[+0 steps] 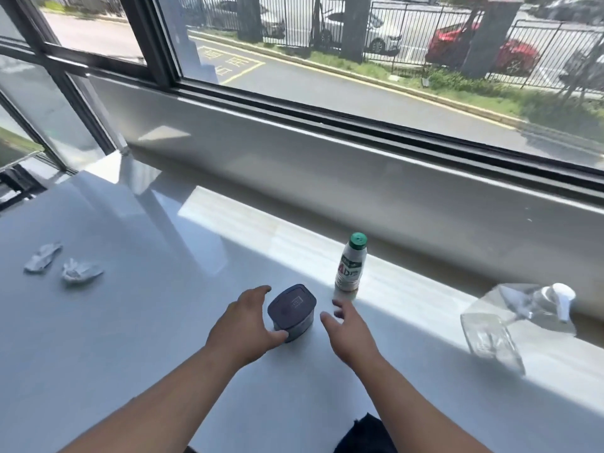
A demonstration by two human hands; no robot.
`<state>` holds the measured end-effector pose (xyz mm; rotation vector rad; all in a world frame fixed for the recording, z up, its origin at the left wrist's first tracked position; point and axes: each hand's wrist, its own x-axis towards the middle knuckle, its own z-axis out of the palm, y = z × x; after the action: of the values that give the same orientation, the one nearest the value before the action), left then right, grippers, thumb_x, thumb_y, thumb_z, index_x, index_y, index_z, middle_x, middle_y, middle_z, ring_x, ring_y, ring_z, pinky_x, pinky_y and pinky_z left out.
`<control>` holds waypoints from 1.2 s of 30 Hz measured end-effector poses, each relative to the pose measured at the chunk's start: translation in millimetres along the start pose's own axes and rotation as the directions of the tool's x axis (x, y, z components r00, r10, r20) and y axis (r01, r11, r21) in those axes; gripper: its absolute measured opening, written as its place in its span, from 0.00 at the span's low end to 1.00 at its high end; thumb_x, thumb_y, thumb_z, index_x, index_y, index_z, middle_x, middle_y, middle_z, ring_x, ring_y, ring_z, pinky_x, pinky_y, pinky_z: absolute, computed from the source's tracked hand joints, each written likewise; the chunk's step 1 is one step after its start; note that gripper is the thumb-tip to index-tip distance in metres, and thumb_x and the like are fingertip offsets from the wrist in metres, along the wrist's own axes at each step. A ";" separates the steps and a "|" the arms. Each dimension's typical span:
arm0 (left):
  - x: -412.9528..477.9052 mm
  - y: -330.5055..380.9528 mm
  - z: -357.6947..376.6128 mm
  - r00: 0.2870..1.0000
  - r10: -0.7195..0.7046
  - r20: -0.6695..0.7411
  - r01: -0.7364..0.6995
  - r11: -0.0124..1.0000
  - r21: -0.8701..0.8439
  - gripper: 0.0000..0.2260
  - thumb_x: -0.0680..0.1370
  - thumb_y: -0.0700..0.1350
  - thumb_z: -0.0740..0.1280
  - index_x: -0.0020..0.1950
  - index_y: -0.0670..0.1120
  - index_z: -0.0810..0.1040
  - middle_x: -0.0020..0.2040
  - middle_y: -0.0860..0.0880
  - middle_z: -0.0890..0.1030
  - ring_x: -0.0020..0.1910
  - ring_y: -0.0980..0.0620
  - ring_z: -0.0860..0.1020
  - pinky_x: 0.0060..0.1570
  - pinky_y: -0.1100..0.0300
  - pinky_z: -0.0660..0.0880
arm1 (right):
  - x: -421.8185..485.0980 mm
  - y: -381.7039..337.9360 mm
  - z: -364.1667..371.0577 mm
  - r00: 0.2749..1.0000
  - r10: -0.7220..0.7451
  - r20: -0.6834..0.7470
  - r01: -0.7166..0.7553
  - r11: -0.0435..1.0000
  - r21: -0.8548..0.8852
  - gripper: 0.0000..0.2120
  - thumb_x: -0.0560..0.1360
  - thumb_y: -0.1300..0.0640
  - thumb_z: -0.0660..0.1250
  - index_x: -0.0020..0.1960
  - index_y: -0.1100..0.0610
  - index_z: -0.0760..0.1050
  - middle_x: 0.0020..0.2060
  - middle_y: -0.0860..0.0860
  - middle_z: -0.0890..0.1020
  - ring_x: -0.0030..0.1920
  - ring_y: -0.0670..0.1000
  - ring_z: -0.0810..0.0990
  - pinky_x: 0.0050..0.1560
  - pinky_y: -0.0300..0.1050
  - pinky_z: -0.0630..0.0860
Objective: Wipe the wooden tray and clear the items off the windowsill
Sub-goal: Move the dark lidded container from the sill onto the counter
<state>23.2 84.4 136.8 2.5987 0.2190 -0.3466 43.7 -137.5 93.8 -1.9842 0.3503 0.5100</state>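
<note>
Dark fabric [366, 433] at the bottom edge, between the two bare forearms. Both arms reach forward over the white windowsill [130, 338]. Left hand [243, 322]: fingers spread and curved, thumb touching the lower left side of the small dark lidded container [292, 310], forefinger arched over its upper left corner; not closed round it, a loose cupping contact only. Right hand [348, 331]: open, fingers spread, just beside the container on its right, a visible gap between them, holding nothing. Container stands upright on the sill, lid on, lid carries a pale printed mark too small to read. Just behind the right hand's fingertips, a green-capped bottle [351, 264] stands upright at the edge of the sunlit strip. Far right, a clear spray bottle [510, 322] with a white trigger head lies on its side, head pointing towards the wall. Far left, two crumpled tissues [63, 266] lie near each other, well apart from the container. Beyond: grey wall below the black window frame [294, 103], then road, fence and parked cars outside. No wooden tray in view.
</note>
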 end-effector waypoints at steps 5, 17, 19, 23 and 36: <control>55.6 18.8 37.7 0.994 0.023 0.107 -0.031 0.997 0.075 0.46 0.66 0.61 0.76 0.79 0.56 0.60 0.73 0.51 0.72 0.65 0.46 0.76 0.59 0.51 0.77 | 37.0 7.6 26.1 0.926 0.310 0.217 -0.374 0.840 0.392 0.20 0.80 0.47 0.65 0.72 0.46 0.69 0.56 0.48 0.77 0.54 0.59 0.84 0.50 0.52 0.83; 18.9 -45.6 -41.5 0.991 -0.129 -0.035 0.127 0.990 -0.068 0.33 0.61 0.65 0.70 0.65 0.61 0.70 0.54 0.58 0.79 0.48 0.52 0.81 0.45 0.54 0.80 | -6.2 -70.2 103.5 0.885 0.206 0.418 -0.398 0.800 0.448 0.21 0.80 0.50 0.66 0.72 0.48 0.72 0.64 0.52 0.80 0.51 0.65 0.88 0.60 0.60 0.83; -13.1 -76.9 -78.0 0.975 -0.186 -0.121 0.171 0.978 -0.123 0.30 0.60 0.66 0.70 0.61 0.62 0.71 0.51 0.59 0.79 0.45 0.55 0.80 0.42 0.55 0.80 | -32.6 -102.1 134.1 0.868 0.127 0.480 -0.356 0.833 0.424 0.17 0.80 0.51 0.65 0.68 0.51 0.77 0.63 0.54 0.82 0.50 0.65 0.89 0.62 0.61 0.82; -96.6 -146.0 -149.0 0.913 -0.293 -0.284 0.246 0.950 -0.191 0.33 0.58 0.68 0.66 0.62 0.63 0.70 0.53 0.59 0.78 0.48 0.53 0.80 0.42 0.55 0.77 | -104.5 -161.8 210.3 0.814 -0.013 0.580 -0.249 0.895 0.370 0.17 0.81 0.53 0.64 0.66 0.57 0.78 0.64 0.58 0.83 0.48 0.64 0.87 0.61 0.58 0.81; -445.1 -387.3 -216.2 0.567 -0.629 -0.532 0.471 0.778 -0.417 0.34 0.60 0.70 0.63 0.65 0.63 0.70 0.55 0.61 0.78 0.50 0.54 0.80 0.48 0.55 0.80 | -393.6 -182.8 497.0 0.572 -0.033 0.820 -0.073 0.993 0.091 0.16 0.76 0.52 0.67 0.61 0.57 0.83 0.57 0.57 0.87 0.48 0.67 0.88 0.50 0.56 0.83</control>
<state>-442.3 486.2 265.8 2.2400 1.2744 0.3977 -314.9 398.5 233.0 -1.4125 -0.1990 1.3317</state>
